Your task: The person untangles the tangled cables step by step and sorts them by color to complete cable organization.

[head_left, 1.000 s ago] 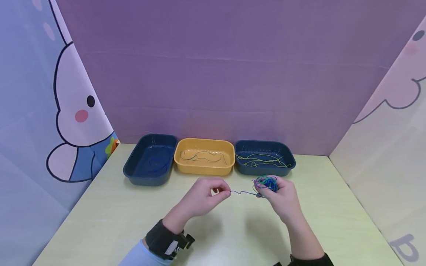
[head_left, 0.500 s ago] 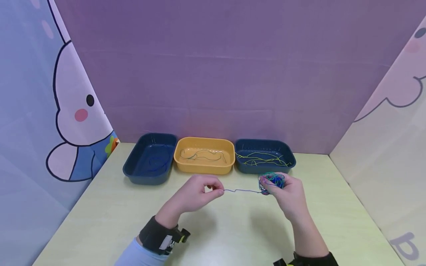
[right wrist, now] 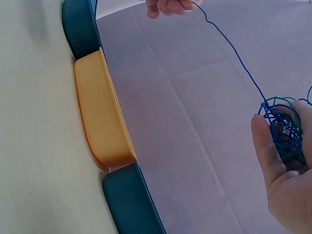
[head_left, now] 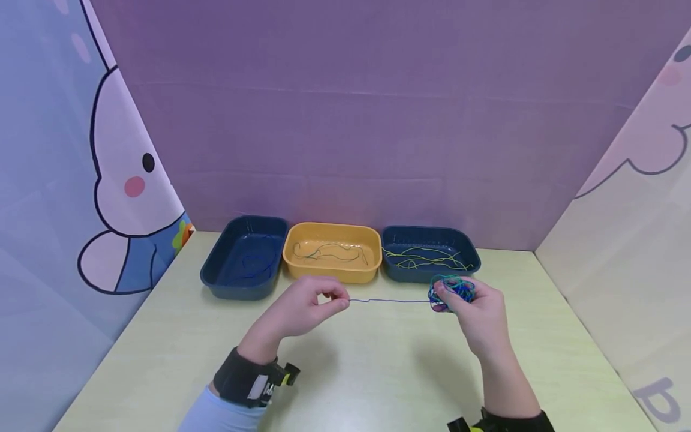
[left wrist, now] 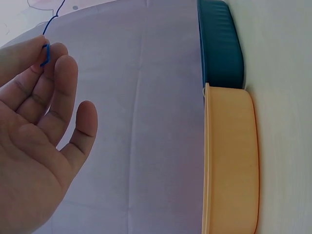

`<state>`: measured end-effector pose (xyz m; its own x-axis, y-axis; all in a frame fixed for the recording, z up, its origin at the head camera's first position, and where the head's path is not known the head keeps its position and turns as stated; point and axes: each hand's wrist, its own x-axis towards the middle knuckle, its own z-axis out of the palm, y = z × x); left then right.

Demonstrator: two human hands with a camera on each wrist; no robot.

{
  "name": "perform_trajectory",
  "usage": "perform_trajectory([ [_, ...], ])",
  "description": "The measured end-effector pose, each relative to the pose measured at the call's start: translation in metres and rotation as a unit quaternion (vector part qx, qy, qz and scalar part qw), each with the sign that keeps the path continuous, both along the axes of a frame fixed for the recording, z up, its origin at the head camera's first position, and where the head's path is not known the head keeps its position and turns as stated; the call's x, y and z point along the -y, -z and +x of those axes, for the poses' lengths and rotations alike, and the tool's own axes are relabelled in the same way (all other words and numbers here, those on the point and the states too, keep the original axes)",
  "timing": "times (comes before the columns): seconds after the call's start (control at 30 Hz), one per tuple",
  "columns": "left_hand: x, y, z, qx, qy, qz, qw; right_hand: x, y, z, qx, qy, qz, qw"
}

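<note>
My left hand pinches the end of a blue string between thumb and index finger; in the left wrist view a short bent end of the blue string shows at the fingertips. That string runs nearly straight across to a tangled ball of blue, green and purple string. My right hand grips the ball, its thumb pressed over the front. In the right wrist view the blue string leaves the tangle at its upper edge. Both hands are above the table, apart from each other.
Behind the hands stand three bins in a row: a dark blue one holding blue string, a yellow one holding greyish string, and another dark blue one holding yellow string. A purple cloth wall rises behind the pale table.
My hands have drawn apart, left hand leftward and right hand rightward with the tangle. The blue string between them has grown longer and straighter.
</note>
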<state>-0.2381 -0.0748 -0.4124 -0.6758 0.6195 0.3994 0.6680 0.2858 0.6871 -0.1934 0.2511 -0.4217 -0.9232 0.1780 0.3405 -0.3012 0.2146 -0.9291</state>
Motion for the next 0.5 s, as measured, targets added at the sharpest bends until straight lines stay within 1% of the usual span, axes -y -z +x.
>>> perform_trajectory([
  [0.07, 0.003, -0.001, -0.001, -0.005, 0.001, -0.001, 1.0, -0.001, -0.001, 0.001, 0.004, 0.002, 0.0, 1.0],
  [0.13, 0.007, -0.001, -0.003, -0.009, -0.004, 0.002, 0.9999, -0.002, -0.002, 0.001, 0.006, 0.012, -0.009, 0.9999],
  [0.27, 0.019, -0.003, -0.005, -0.006, -0.031, 0.016, 0.9994, -0.007, -0.004, 0.001, 0.006, 0.041, -0.025, 0.9988],
  [0.37, 0.027, -0.006, -0.006, 0.0, -0.047, 0.017, 0.9987, -0.009, -0.005, 0.0, 0.004, 0.041, -0.022, 0.9989],
  [0.5, 0.033, -0.008, -0.007, -0.001, -0.072, 0.004, 0.9974, -0.011, -0.005, 0.0, 0.002, 0.044, -0.012, 0.999],
])
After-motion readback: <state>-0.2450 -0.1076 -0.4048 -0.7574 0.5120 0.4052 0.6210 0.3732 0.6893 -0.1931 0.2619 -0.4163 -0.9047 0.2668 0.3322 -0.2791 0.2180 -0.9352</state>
